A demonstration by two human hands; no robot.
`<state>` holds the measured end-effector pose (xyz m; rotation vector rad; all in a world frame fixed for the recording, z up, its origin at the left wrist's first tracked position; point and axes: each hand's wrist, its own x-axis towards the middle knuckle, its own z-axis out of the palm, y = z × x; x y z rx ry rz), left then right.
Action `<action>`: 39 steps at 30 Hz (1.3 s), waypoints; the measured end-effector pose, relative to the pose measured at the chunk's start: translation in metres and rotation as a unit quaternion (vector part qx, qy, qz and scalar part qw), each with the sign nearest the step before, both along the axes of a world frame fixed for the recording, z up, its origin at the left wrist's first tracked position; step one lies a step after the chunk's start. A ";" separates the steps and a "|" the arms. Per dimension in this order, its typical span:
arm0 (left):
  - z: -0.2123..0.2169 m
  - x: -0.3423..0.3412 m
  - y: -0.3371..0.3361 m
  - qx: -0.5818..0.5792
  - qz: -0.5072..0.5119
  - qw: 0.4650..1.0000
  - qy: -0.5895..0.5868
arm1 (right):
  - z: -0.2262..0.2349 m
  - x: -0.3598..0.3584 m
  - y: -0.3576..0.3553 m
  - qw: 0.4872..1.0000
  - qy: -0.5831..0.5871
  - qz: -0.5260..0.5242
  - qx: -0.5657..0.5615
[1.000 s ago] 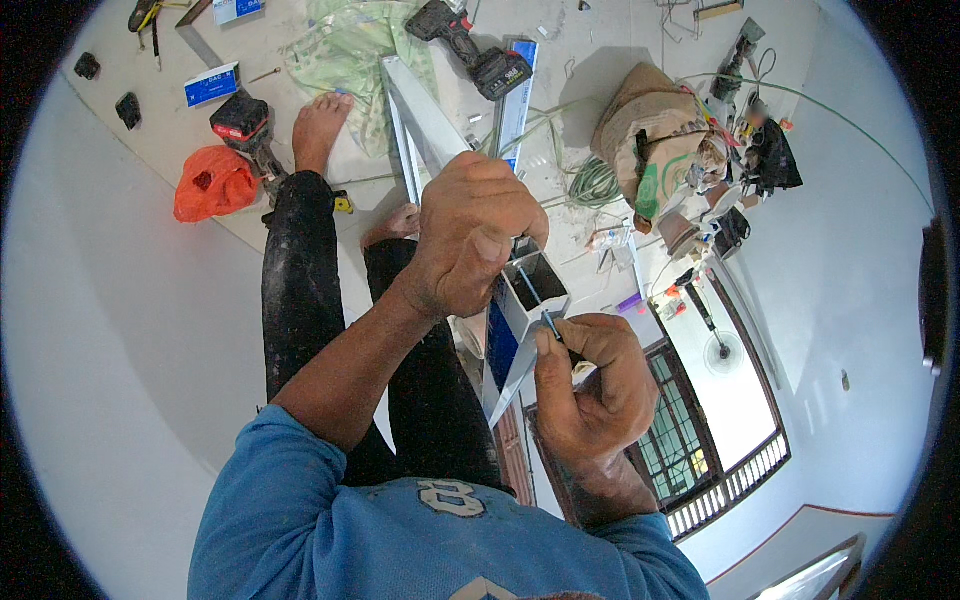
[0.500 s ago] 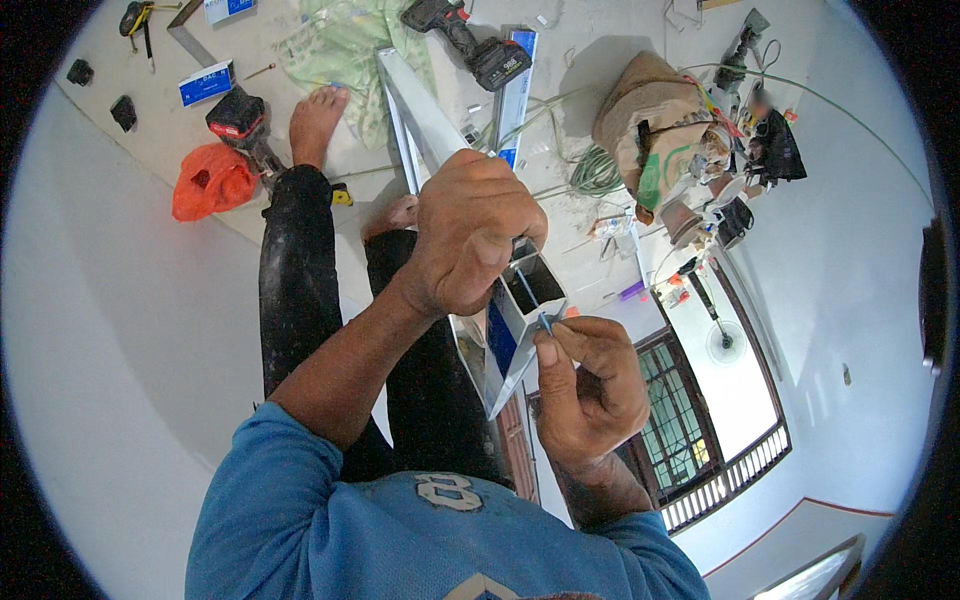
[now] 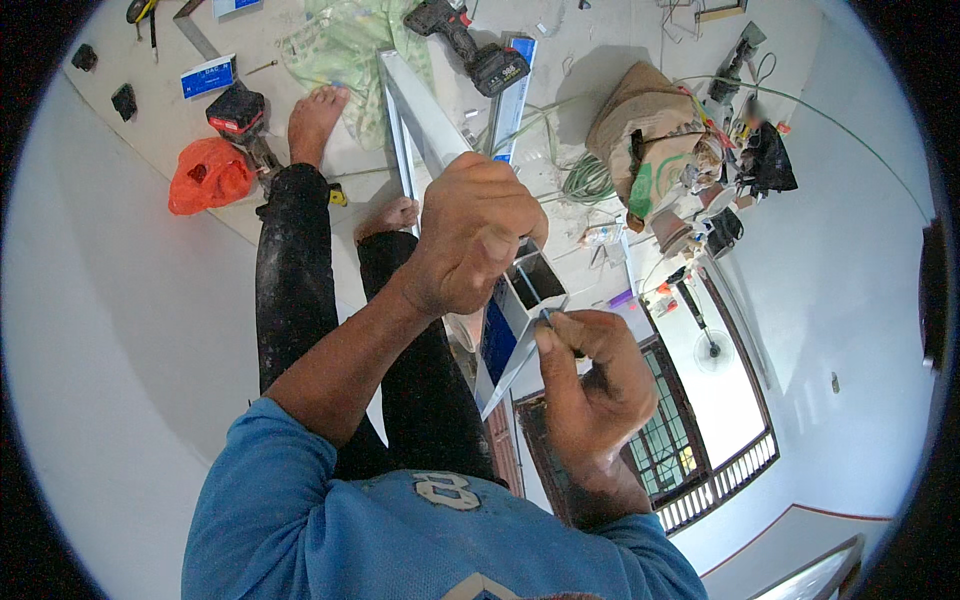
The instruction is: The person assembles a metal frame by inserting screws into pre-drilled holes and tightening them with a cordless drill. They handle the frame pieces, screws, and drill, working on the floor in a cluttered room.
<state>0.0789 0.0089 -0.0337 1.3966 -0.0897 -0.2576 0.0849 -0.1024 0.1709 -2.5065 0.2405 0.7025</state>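
A hollow square metal profile [image 3: 512, 338] with a blue film on one side points its open end up between my hands. Across that opening runs a thin bluish rod [image 3: 527, 283]. My right hand [image 3: 600, 375] pinches its near end between thumb and forefinger, at the profile's rim. Closed in a fist, my left hand [image 3: 475, 235] sits at the far side of the opening, where the rod's other end runs toward it. What the left fingers grip is hidden under the fist.
A long silver profile [image 3: 425, 115] lies beyond my left hand, near a cordless drill [image 3: 465, 45]. Left are another power tool [image 3: 240, 115] and an orange plastic bag [image 3: 208, 178]. To the right stand a brown sack [image 3: 650, 130] with clutter and coiled green cable [image 3: 590, 175].
My right hand and wrist have shifted slightly to the right while still pinching the rod. My left hand stays nearly in place. The background has shifted a little with the view.
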 end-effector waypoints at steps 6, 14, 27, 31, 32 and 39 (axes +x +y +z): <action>0.002 0.000 0.002 -0.020 0.019 0.999 0.023 | -0.009 0.008 -0.005 0.986 -0.054 0.157 -0.026; -0.002 -0.004 -0.003 -0.063 0.092 0.994 -0.018 | -0.022 -0.002 -0.002 0.982 -0.108 0.155 -0.020; -0.002 -0.007 0.032 -0.065 0.021 0.997 0.028 | -0.033 -0.011 0.002 0.986 -0.134 0.091 0.035; -0.003 -0.011 0.058 0.004 -0.104 0.995 -0.005 | -0.037 -0.011 0.006 0.983 -0.135 0.108 0.060; 0.001 -0.011 0.059 0.028 -0.102 0.994 -0.022 | -0.038 -0.011 0.007 0.982 -0.138 0.116 0.064; -0.031 -0.039 0.032 0.134 -0.018 0.987 -0.091 | -0.037 -0.012 0.009 0.982 -0.134 0.120 0.053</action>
